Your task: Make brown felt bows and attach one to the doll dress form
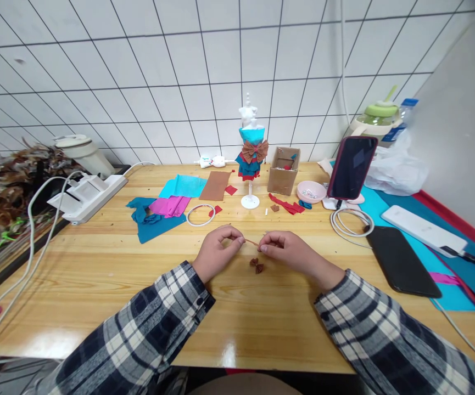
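Between my two hands a thin brown strip (pixel 251 242), perhaps crepe paper, is stretched just above the table. My left hand (pixel 219 249) pinches one end of it between thumb and fingers. The other end is pinched by my right hand (pixel 289 251). Below the strip a small pleated brown bow (pixel 256 265) lies on the wood. Farther back stands a small white dress form (pixel 247 115) on a round base, wearing a turquoise top, a large brown bow (pixel 255 151) and a ruffled blue and red skirt.
Coloured sheets (pixel 183 186) and a white ring (pixel 201 215) lie left of the dress form. A cardboard box (pixel 284 171), a pink bowl (pixel 311 191) and red scraps (pixel 287 204) are to its right. A propped phone (pixel 352 167), coiled cable (pixel 351 221) and black phone (pixel 403 260) occupy the right.
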The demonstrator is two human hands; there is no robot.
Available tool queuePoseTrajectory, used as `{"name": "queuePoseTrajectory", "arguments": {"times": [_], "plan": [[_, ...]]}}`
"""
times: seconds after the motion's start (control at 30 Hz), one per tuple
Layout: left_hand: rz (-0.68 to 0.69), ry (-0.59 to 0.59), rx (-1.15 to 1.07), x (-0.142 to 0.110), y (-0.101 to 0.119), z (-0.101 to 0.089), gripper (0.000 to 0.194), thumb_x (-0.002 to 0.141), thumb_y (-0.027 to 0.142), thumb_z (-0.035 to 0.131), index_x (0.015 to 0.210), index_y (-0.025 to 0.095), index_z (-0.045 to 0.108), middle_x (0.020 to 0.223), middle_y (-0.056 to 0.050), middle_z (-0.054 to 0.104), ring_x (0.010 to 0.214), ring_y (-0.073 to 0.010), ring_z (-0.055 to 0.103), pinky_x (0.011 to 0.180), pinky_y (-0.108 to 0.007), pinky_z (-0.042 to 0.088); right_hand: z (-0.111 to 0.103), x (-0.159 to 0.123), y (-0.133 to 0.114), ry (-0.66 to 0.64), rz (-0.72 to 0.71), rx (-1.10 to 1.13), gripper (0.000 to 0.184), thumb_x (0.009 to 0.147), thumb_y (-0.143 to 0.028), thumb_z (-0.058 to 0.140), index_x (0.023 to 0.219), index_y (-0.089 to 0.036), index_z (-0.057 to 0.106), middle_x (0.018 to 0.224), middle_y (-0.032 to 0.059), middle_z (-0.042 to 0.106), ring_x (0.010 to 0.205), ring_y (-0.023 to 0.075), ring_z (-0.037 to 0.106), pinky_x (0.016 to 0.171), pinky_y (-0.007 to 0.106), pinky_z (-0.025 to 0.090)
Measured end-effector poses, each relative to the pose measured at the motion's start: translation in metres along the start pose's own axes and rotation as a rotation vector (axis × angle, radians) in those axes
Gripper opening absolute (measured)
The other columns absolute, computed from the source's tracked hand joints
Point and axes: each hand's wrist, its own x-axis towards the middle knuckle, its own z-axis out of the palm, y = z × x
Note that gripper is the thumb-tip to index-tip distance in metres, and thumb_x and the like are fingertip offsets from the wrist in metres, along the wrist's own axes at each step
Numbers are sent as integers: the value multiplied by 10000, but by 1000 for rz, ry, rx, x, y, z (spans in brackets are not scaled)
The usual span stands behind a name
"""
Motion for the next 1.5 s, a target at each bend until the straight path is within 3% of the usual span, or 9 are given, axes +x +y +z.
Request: {"name": "queuePoseTrajectory", "arguments": {"times": [0.27,0.67,0.77,0.83,0.93,1.07,1.27,1.5], "plan": [[-132,85,-124,2,-12,0,180,804,327,589,736,162,613,728,-13,621,718,-154,570,697,-268,453,-4,2,-1,77,20,3,286,749,-428,641,806,-148,645,666,-12,578,593,101,475,559,230,353],[-197,162,-155,3,-10,-2,174,781,322,585,716,163,617,710,-9,631,705,-158,574,705,-282,458,-4,1,-3,64,70,25,257,764,-424,612,775,-168,589,711,-1,600,579,94,476,517,215,367],[-197,130,-167,3,-13,-4,131,771,269,553,757,165,630,762,-28,654,767,-183,603,751,-310,474,-3,1,-2,58,64,6,244,780,-419,587,761,-176,572,711,-1,603,570,95,478,514,214,364],[-164,105,-168,3,-14,-6,208,764,218,510,906,165,653,881,-53,673,879,-208,616,827,-344,472,-1,2,1,51,53,-59,234,785,-409,582,758,-177,578,685,-8,587,565,97,468,510,213,347],[12,40,-83,0,-9,-7,367,789,221,483,1124,183,628,1087,-84,644,1073,-241,561,973,-401,405,2,2,4,43,27,-178,220,797,-394,572,762,-178,599,630,-25,543,557,99,441,527,218,333],[226,-147,99,-6,4,1,356,876,334,497,1198,234,611,1231,-86,574,1193,-251,470,1056,-417,317,6,1,4,35,-8,-222,226,811,-400,562,760,-184,609,612,-26,525,562,108,433,552,231,339],[176,-109,355,-8,8,10,193,872,400,559,944,246,651,1185,-55,601,1181,-248,445,1062,-457,254,8,-1,0,20,-19,-157,273,809,-441,582,793,-177,646,657,-9,578,579,114,452,537,231,343],[180,-179,344,-6,2,10,180,890,364,540,819,241,651,1162,-26,602,1149,-222,461,1029,-429,270,8,0,1,-33,1,-28,285,815,-449,591,806,-165,614,640,-17,569,557,99,464,518,221,341]]}}
